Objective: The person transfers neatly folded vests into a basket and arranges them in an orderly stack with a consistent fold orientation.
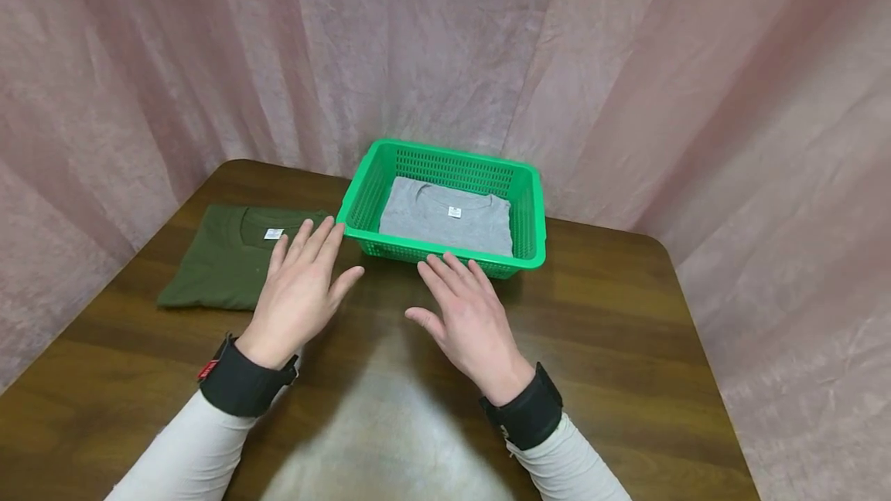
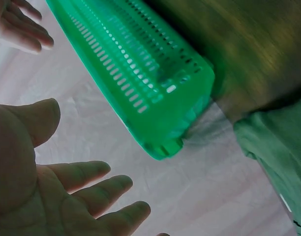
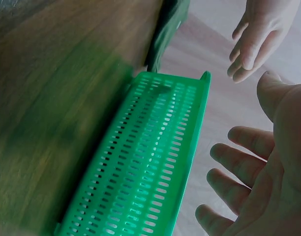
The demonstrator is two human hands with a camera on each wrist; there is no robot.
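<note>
Both hands hover over the table with fingers spread and nothing held. In the head view my left hand (image 1: 298,290) is between the folded dark green shirt (image 1: 216,265) and the green basket (image 1: 445,246), its fingertips overlapping the shirt's right part in view. My right hand (image 1: 473,321) is in front of the basket's near side, fingertips close to the rim; whether they touch it, I cannot tell. A folded grey shirt (image 1: 445,221) with a white label lies flat inside the basket. The wrist views show the basket (image 2: 140,73) beyond open palms.
The brown wooden table (image 1: 599,331) has rounded back corners, with the basket near its back edge. A pinkish curtain (image 1: 445,45) hangs behind and along both sides. Light reflects off the table's front middle.
</note>
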